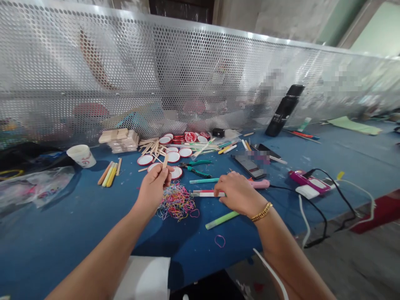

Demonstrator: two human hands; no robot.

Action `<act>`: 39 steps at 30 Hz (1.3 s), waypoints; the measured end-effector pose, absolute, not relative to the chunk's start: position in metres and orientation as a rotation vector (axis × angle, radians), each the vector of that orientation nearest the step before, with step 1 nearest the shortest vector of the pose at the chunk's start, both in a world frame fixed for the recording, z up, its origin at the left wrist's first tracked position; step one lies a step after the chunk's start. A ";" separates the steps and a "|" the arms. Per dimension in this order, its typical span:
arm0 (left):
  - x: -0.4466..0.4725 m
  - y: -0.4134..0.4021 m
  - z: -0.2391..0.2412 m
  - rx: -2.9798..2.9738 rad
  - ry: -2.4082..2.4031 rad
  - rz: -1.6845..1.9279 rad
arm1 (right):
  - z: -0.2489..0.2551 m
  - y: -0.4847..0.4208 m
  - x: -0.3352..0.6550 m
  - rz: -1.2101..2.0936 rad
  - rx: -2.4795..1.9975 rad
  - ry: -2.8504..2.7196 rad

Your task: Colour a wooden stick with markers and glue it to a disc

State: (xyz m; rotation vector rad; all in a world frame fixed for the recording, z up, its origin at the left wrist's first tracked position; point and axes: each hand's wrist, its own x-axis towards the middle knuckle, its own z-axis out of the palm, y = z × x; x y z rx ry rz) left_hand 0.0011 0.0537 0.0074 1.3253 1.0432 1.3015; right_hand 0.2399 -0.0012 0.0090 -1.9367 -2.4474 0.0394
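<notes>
My left hand (153,186) is closed around a wooden craft stick (165,161), which points upward from the fingertips. Just below that hand lies a tangled heap of small colourful rubber bands (177,203). My right hand (236,191), with a gold chain bracelet (261,211) on its wrist, has its curled fingers on the end of a white marker (206,194). A turquoise marker (202,181) and a green marker (221,220) lie on either side of those fingers. Beyond the knuckles, a pink tool handle (260,184) with a black cord shows partly.
Green-handled pliers (200,170), bottle caps (173,156), loose sticks and a stacked stick bundle (123,141) lie behind. A paper cup (81,156) stands left, a black bottle (284,111) right. A phone (248,165) and a magenta device (311,182) with cables lie rightward. Perforated metal (187,62) borders the blue table.
</notes>
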 end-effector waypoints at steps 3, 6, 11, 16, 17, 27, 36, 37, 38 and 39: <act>0.000 0.054 0.008 1.323 1.042 1.314 | 0.013 -0.019 0.248 0.152 -1.793 -2.450; 0.000 0.054 0.007 1.335 1.040 1.320 | 0.013 -0.040 0.254 0.403 -1.697 -2.490; 0.003 0.053 0.006 1.347 1.030 1.309 | 0.009 -0.041 0.252 0.557 -1.630 -2.471; 0.003 0.053 0.006 1.352 1.006 1.311 | 0.010 0.007 0.243 0.176 -1.749 -2.246; 0.003 0.054 0.006 1.346 1.006 1.319 | 0.009 0.016 0.242 0.138 -1.809 -2.273; 0.004 0.053 0.004 1.322 1.009 1.337 | -0.009 0.023 0.239 0.085 -1.746 -2.459; 0.001 0.055 0.003 1.323 1.008 1.332 | -0.012 0.011 0.219 -0.210 -2.080 -2.321; 0.001 0.055 0.002 1.328 1.008 1.329 | -0.011 0.009 0.221 -0.222 -2.071 -2.325; 0.001 0.055 0.002 1.334 1.009 1.327 | -0.010 0.007 0.223 -0.239 -2.058 -2.327; 0.001 0.055 0.002 1.339 1.009 1.325 | -0.009 0.005 0.226 -0.258 -2.045 -2.326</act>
